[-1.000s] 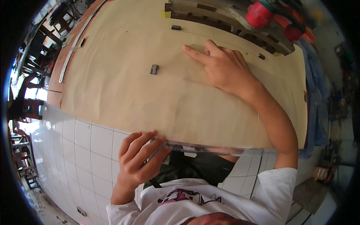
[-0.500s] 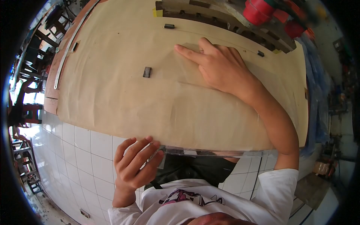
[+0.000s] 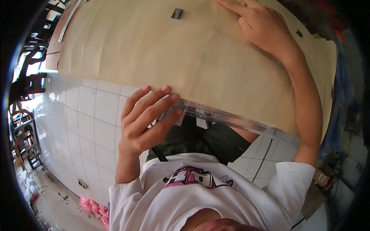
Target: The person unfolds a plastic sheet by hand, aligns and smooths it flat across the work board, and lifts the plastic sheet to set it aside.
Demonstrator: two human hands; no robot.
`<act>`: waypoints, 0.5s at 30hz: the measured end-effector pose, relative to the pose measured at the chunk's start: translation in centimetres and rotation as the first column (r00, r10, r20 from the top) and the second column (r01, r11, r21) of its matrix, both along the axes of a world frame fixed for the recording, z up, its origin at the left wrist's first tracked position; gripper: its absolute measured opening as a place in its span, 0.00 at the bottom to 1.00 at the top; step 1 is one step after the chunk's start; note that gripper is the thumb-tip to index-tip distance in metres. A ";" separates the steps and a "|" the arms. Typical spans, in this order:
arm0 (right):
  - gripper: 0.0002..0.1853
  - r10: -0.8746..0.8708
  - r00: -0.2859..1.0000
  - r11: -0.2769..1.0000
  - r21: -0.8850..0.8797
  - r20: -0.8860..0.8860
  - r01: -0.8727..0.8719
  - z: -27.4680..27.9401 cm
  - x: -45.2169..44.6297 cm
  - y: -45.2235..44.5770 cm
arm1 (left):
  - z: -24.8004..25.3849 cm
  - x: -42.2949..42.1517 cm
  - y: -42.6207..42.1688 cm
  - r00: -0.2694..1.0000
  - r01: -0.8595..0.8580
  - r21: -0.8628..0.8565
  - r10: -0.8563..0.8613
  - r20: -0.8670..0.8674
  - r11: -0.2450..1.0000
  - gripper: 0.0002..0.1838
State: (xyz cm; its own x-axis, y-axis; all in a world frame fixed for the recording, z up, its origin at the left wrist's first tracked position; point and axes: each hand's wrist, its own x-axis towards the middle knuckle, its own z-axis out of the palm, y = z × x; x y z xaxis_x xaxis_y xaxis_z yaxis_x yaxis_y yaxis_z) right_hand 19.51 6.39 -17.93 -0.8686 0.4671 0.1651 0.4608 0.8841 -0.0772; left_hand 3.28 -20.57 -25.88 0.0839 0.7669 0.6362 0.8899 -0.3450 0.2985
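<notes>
A large sheet of tan paper (image 3: 154,46) covers the table. My right hand (image 3: 264,29) lies on its far part, index finger stretched out to the left and the other fingers loosely bent. Left of that hand sits a small dark block (image 3: 177,14) on the paper. At the near edge, my left hand (image 3: 148,119) has its fingertips against the paper's border. A piece of clear plastic (image 3: 179,118) shows between its thumb and index finger, seemingly pinched. More clear plastic (image 3: 239,123) hangs along the near edge, right of this hand.
A metal ruler (image 3: 69,23) lies at the table's left end. Another small dark block (image 3: 299,33) rests at the far right. Blue plastic (image 3: 343,96) hangs beyond the right end. White floor tiles (image 3: 92,104) and a pink bundle (image 3: 94,206) are below left.
My view has tilted down, so the table sits higher and the far rail and red object are mostly out of frame. Both hands stay in roughly the same places on the paper.
</notes>
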 end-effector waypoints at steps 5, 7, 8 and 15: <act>0.28 0.038 0.998 0.999 0.028 -0.051 -0.037 -0.2 0.0 -0.3 | -2.0 0.2 0.1 1.000 -0.025 0.100 0.026 -0.006 0.995 0.12; 0.28 0.047 0.997 0.999 0.031 -0.065 -0.045 -0.1 0.0 -0.4 | -2.7 0.5 0.6 0.999 -0.032 0.145 0.037 -0.029 0.989 0.14; 0.28 0.037 0.998 0.999 0.033 -0.057 -0.035 -0.1 -0.1 -0.4 | -3.2 0.7 1.0 0.996 -0.063 0.216 0.075 -0.050 0.974 0.14; 0.27 0.030 0.998 0.999 0.027 -0.047 -0.029 0.1 0.1 -0.3 | -4.0 0.4 2.0 0.989 -0.055 0.361 0.100 -0.108 0.931 0.16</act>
